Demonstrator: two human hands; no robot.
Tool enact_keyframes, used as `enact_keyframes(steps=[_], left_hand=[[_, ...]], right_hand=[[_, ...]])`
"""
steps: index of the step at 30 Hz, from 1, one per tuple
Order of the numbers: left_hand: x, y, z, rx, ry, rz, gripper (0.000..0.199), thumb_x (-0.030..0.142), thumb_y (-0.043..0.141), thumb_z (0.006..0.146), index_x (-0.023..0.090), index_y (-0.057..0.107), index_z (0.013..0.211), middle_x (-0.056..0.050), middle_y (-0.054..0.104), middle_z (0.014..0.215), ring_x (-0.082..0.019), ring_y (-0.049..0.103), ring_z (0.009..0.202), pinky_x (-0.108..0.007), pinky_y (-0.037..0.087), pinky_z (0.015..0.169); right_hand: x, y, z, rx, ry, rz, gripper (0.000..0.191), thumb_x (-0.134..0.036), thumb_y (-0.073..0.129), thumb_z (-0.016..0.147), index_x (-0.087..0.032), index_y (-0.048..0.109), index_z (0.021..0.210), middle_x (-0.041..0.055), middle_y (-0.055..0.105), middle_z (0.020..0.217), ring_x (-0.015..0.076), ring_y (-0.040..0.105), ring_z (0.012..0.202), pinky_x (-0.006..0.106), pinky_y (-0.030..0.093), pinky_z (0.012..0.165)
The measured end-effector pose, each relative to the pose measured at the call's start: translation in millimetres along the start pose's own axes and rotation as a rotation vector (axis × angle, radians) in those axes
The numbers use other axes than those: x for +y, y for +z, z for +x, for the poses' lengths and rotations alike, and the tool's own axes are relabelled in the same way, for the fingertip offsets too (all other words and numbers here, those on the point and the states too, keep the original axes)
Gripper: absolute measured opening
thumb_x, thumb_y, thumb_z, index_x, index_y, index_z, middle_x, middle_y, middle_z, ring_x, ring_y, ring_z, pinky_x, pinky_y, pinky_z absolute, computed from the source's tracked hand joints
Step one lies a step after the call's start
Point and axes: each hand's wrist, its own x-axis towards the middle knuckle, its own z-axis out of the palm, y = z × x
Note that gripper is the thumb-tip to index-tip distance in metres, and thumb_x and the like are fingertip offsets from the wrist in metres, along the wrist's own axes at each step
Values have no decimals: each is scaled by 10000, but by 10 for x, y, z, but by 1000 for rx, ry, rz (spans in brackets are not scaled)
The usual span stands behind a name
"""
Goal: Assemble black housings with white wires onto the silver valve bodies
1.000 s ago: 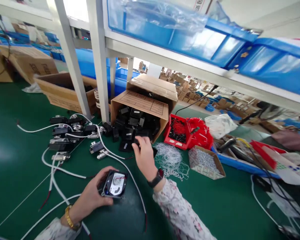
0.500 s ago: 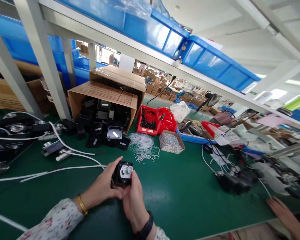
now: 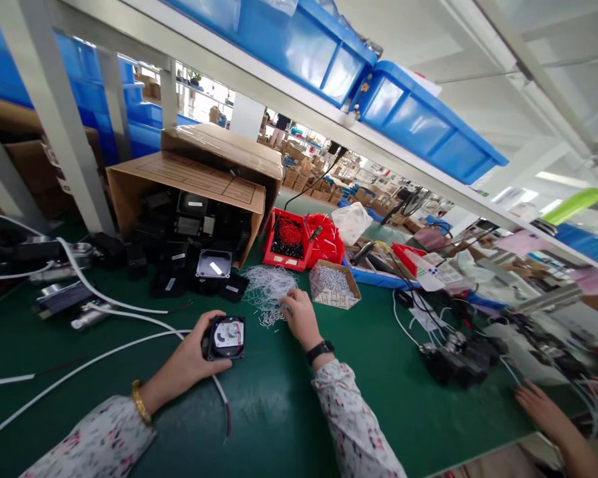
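Note:
My left hand (image 3: 189,358) grips a small square black housing (image 3: 224,337) with a round white disc and red wire in its open face, held just above the green table (image 3: 369,372). My right hand (image 3: 299,317) reaches forward into a loose pile of thin white wire ties (image 3: 266,287); its fingertips touch the pile, and whether they pinch anything is hidden. Behind the pile, a tipped cardboard box (image 3: 199,179) spills black housings (image 3: 199,265) onto the table.
White cables (image 3: 104,302) and metal-ended parts lie at the left. A red bin (image 3: 286,240), a small carton of screws (image 3: 335,285) and a black device (image 3: 453,362) stand to the right. Another person's hand (image 3: 543,408) rests at the lower right. Blue bins (image 3: 418,123) sit on the shelf overhead.
My right hand left the black housing and reached forward to the white wire pile. My left hand still holds the housing, moved slightly left. The view swung a little rightward.

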Motion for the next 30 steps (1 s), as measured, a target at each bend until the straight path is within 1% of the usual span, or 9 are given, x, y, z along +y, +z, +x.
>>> enact_keyframes(steps=[4, 8, 11, 14, 18, 21, 23, 27, 30], left_hand=[[15, -32, 42, -2, -24, -20, 723, 274, 731, 658, 233, 318, 1250, -87, 522, 1205, -274, 534, 1128, -414, 431, 984], [84, -57, 58, -2, -67, 20, 729, 308, 722, 653, 230, 315, 1252, -90, 519, 1208, -287, 526, 1133, -425, 429, 980], [98, -69, 74, -10, -98, 57, 725, 341, 713, 657, 232, 311, 1251, -89, 508, 1220, -294, 523, 1131, -430, 434, 971], [76, -72, 91, -15, -104, 82, 723, 364, 704, 667, 242, 304, 1257, -85, 497, 1223, -294, 521, 1128, -437, 428, 974], [48, -73, 103, -22, -124, 90, 737, 384, 709, 662, 244, 304, 1262, -93, 486, 1233, -301, 512, 1138, -447, 424, 975], [31, -79, 109, -10, -119, 96, 743, 383, 716, 655, 243, 317, 1265, -97, 489, 1241, -308, 509, 1146, -446, 430, 969], [19, -86, 112, -12, -117, 98, 752, 380, 717, 654, 245, 313, 1274, -100, 484, 1251, -309, 510, 1147, -446, 435, 963], [30, -99, 98, -41, -93, 65, 750, 370, 708, 668, 238, 301, 1285, -104, 498, 1243, -301, 518, 1140, -437, 441, 958], [84, -99, 74, -22, -79, 45, 731, 357, 702, 666, 230, 320, 1276, -104, 516, 1227, -306, 520, 1137, -444, 436, 960]], right_hand=[[-40, -46, 238, 11, 37, 23, 68, -225, 654, 707, -194, 634, 651, 62, 643, 795, 236, 556, 835, 395, 439, 820], [-153, -399, 521, 73, 121, 127, 198, -355, 628, 729, -156, 637, 735, 58, 649, 713, 186, 572, 646, 312, 464, 622], [-304, -638, 671, 109, 135, 209, 212, -363, 651, 697, -155, 620, 722, 49, 645, 694, 169, 578, 638, 276, 454, 595], [-466, -746, 736, 128, 135, 285, 210, -350, 668, 678, -159, 605, 737, 17, 619, 659, 140, 569, 603, 251, 444, 580], [-615, -759, 752, 133, 155, 345, 243, -363, 683, 662, -164, 569, 742, -37, 529, 607, 64, 418, 444, 199, 343, 431], [-690, -776, 745, 73, 176, 357, 272, -397, 671, 680, -175, 534, 760, -84, 394, 521, 40, 246, 373, 184, 192, 347], [-723, -804, 729, 11, 172, 347, 279, -424, 642, 715, -184, 517, 784, -101, 315, 505, 43, 195, 371, 184, 155, 338], [-654, -749, 627, -50, 132, 244, 303, -470, 464, 880, -176, 508, 825, -82, 362, 566, 44, 240, 391, 172, 229, 364], [-453, -500, 463, -57, 130, 77, 430, -512, 389, 923, -134, 554, 803, -50, 486, 634, 52, 381, 432, 190, 364, 420]])
